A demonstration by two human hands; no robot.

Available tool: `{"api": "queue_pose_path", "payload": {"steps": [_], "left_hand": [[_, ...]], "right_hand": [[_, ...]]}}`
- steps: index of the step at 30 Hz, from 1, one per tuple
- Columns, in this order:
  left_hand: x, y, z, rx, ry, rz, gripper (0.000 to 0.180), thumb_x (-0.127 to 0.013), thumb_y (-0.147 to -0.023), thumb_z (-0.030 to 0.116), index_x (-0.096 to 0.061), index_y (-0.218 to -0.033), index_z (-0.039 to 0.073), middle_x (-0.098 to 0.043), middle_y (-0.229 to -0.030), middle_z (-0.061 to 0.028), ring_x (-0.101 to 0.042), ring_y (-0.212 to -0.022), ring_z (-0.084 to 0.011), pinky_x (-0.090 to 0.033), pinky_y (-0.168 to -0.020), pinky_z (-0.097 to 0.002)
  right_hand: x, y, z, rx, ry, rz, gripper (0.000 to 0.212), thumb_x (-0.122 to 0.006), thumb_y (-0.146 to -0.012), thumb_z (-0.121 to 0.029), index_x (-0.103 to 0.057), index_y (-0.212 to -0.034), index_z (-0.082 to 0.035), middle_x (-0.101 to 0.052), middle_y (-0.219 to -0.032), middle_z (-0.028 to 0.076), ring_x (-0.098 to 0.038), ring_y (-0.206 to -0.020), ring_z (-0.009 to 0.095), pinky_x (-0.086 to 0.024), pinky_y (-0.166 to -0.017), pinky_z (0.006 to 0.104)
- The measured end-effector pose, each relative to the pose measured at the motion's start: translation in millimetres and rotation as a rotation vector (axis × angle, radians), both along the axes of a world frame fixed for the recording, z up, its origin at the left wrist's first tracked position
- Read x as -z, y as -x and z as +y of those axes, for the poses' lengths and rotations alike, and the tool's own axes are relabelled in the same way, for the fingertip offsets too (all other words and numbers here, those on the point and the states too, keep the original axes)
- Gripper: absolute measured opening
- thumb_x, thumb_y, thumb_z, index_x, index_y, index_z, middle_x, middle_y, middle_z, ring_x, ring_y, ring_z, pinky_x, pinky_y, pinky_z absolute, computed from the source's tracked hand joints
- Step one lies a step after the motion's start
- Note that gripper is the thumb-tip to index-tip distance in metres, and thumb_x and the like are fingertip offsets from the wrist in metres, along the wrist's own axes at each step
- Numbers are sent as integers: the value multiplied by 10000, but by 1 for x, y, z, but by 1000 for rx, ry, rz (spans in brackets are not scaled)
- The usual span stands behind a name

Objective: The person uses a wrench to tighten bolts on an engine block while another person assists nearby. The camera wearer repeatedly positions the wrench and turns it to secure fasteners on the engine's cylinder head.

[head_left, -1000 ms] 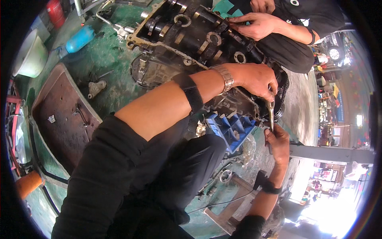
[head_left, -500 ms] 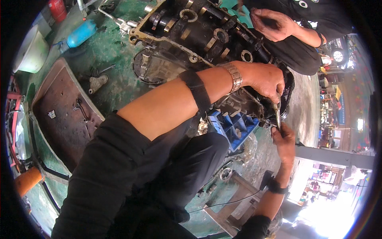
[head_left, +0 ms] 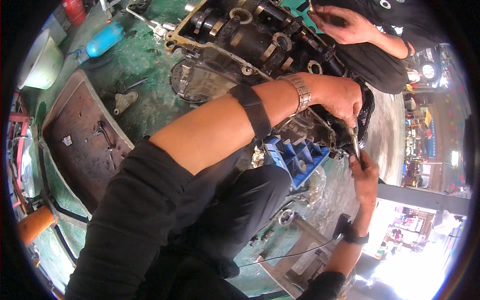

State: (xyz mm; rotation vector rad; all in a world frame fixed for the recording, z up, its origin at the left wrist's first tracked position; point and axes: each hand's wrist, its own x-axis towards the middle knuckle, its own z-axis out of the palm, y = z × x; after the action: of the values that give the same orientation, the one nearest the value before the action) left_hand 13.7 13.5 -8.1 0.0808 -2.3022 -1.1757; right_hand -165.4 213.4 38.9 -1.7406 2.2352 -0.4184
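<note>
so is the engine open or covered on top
Open: the engine has no cover over its top, and dark inner parts show.

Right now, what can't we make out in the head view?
All in the head view:
Slim silver metal tool: upper end hidden by the left hand, lower end by the right hand.
Oily black metal engine housing: cut off by the upper edge.
Red cylinder: top cut off by the upper edge.
Small pale piece in the blue plastic divided tray: too small to identify.
</note>
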Motion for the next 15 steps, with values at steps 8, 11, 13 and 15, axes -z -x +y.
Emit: {"api": "queue_pose_path", "payload": {"steps": [8,11,13,15], "left_hand": [[1,-1,-1,-26,72,68,302,-731,-716,267,-706,-854,-1,-694,-788,-177,-679,-703,-265,-514,-661,-374],[-2,0,-2,1,72,19,323,-732,-727,287,-704,-857,-7,-688,-786,-187,-677,-705,-269,-510,-660,-381],[-3,-1,-3,5,69,2,334,-728,-736,296,-703,-868,-9,-686,-789,-192,-677,-714,-272,-508,-666,-385],[-2,-1,-2,-6,55,17,336,-722,-745,298,-704,-882,-9,-684,-791,-193,-676,-723,-273,-506,-674,-388]], "right_hand": [[-6,17,-9,-50,145,-13,219,-662,-901,-149,-629,-1001,43,-567,-779,-9,-472,-712,84,-413,-636,237],[0,20,-11,41,57,75,197,-661,-905,-171,-627,-913,23,-564,-734,-14,-474,-685,70,-399,-614,231],[4,17,-5,35,76,69,232,-652,-915,-212,-613,-856,10,-545,-694,-22,-458,-641,59,-379,-577,227],[10,10,0,61,81,30,265,-644,-919,-228,-588,-809,6,-499,-657,-21,-417,-615,67,-354,-547,244]]}}
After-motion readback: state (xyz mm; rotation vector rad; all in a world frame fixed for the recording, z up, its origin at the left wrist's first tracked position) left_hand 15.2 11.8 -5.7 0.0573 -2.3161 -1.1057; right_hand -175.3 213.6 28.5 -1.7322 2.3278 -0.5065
